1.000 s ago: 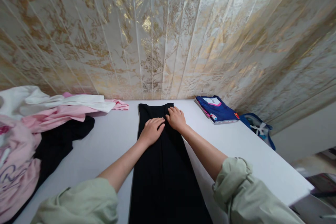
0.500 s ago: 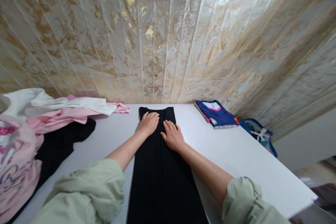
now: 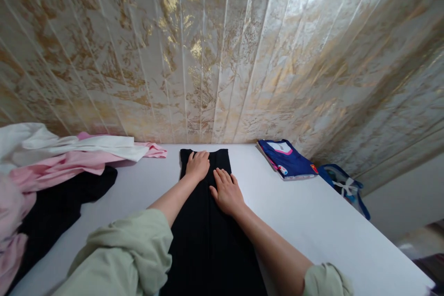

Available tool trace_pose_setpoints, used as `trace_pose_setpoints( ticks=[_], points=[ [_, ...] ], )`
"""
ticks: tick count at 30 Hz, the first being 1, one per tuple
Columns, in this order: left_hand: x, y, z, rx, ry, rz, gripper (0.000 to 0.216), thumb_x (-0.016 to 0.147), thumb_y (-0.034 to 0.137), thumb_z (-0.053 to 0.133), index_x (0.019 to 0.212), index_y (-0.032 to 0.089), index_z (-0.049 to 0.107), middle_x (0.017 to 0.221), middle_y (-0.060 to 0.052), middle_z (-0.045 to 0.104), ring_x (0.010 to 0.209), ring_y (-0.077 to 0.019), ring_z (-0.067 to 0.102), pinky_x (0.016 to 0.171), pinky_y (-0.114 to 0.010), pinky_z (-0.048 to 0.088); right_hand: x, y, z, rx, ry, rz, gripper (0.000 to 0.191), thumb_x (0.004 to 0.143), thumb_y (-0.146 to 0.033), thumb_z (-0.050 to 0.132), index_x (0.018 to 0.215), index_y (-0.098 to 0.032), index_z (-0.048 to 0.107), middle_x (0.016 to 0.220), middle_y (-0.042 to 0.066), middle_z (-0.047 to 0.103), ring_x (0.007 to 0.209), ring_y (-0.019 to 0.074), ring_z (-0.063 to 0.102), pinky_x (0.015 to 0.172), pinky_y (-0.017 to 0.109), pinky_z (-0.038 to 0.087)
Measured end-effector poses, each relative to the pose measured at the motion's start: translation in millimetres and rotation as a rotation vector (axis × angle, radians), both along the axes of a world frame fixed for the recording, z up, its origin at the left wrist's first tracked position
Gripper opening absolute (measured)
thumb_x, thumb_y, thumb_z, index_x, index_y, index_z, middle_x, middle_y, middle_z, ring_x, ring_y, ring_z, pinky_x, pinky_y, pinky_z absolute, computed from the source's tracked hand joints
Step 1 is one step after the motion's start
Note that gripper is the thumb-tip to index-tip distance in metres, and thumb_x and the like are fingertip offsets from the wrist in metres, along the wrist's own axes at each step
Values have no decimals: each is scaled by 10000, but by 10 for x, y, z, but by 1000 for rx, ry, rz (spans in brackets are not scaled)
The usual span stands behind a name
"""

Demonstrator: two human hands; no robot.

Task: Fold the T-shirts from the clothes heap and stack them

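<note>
A long black garment [image 3: 208,240], perhaps trousers, lies flat and lengthwise in front of me, with its straight, band-like end towards the wall. My left hand [image 3: 198,166] rests palm down near that far end, fingers stretched out. A little nearer to me and to the right, my right hand [image 3: 228,193] lies flat on the same cloth with its thumb out to the side. Neither hand grips the fabric. The near end of the garment runs out of view at the bottom.
On the left is a loose heap of pink clothes [image 3: 65,163], white cloth [image 3: 86,146] and black cloth [image 3: 65,203]. A folded navy garment [image 3: 294,162] lies at the back right of the white table [image 3: 322,226]. Beyond the edge sits a blue-trimmed bag [image 3: 347,185]. A patterned curtain [image 3: 222,55] hangs behind.
The view has tilted up slightly, so the table sits lower in the picture. Both hands remain flat on the black garment, with the right hand marginally nearer to me.
</note>
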State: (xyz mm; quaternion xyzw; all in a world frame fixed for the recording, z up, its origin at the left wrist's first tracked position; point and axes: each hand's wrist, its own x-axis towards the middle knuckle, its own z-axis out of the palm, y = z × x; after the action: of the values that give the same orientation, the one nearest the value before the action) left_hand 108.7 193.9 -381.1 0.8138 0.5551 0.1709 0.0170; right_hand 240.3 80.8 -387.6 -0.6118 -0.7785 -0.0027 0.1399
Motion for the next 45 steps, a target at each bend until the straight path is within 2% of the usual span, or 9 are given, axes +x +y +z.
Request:
trace_pose_setpoints(
  ticks=[5, 11, 18, 22, 26, 31, 37, 41, 45],
  points=[
    [119, -7, -7, -48, 39, -92, 446, 952, 240, 319, 1366, 221, 485, 1492, -48, 439, 1383, -183, 362, 1150, -406, 236, 3, 1, -7, 2, 7, -2, 571, 963, -400, 406, 1480, -169, 339, 1527, 95, 352, 1416, 248, 277, 1138, 470, 210],
    [160, -7, 67, -71, 56, -61, 442, 946, 294, 352, 1359, 230, 496, 1478, -29, 459, 1365, -190, 395, 1126, -400, 292, 9, 8, -1, -10, 3, -1, 569, 958, -402, 413, 1477, -179, 347, 1523, 95, 358, 1414, 246, 285, 1139, 472, 210],
    [-271, -186, 78, -44, 35, 195, 587, 970, 354, 241, 1484, 73, 269, 1557, -167, 283, 1445, -270, 222, 1169, -453, 154, 7, -14, 29, -15, -4, -4, 573, 970, -415, 385, 1480, -157, 337, 1536, 93, 334, 1423, 242, 258, 1142, 453, 197],
    [-429, -173, -6, -169, 75, 184, 645, 927, 557, 279, 1482, 231, 326, 1569, -76, 286, 1435, -308, 244, 1139, -530, 197, 10, -13, 28, -18, -10, -7, 570, 975, -417, 376, 1482, -163, 330, 1538, 92, 331, 1420, 232, 261, 1139, 442, 198],
    [-381, -235, 55, -182, 88, 191, 663, 889, 648, 302, 1461, 319, 365, 1571, -65, 285, 1441, -356, 206, 1135, -591, 111, 15, -4, 15, -22, -9, -8, 566, 976, -427, 374, 1480, -170, 336, 1536, 88, 336, 1418, 234, 267, 1134, 449, 206],
    [-272, -730, 73, -147, 64, 172, 662, 927, 551, 337, 1490, 206, 300, 1557, -135, 297, 1441, -322, 227, 1145, -552, 151, 12, 6, 0, -16, 7, -1, 570, 973, -444, 385, 1484, -198, 327, 1536, 93, 336, 1421, 234, 261, 1134, 462, 204],
    [-423, -1439, -28, -107, 56, -18, 452, 926, 247, 409, 1359, 147, 493, 1478, -129, 442, 1373, -270, 374, 1144, -447, 244, 56, 5, 33, 33, 94, 6, 509, 959, -324, 444, 1442, -170, 399, 1486, 110, 410, 1374, 236, 331, 1113, 424, 261],
    [-474, -1403, 97, -85, -19, -110, 359, 922, 184, 421, 1238, 174, 593, 1264, -110, 609, 1192, -232, 540, 1010, -338, 408, 116, 12, 161, 67, 174, 23, 381, 934, -203, 462, 1301, -213, 565, 1224, 85, 595, 1147, 197, 536, 973, 310, 402],
    [-376, -1103, 219, -93, -84, -85, 316, 938, 183, 416, 1178, 205, 621, 1086, -74, 631, 1027, -200, 604, 887, -289, 452, 75, 62, 301, -29, 177, 65, 350, 936, -200, 454, 1240, -288, 604, 1063, 35, 618, 934, 161, 614, 780, 248, 448]
  ],
)
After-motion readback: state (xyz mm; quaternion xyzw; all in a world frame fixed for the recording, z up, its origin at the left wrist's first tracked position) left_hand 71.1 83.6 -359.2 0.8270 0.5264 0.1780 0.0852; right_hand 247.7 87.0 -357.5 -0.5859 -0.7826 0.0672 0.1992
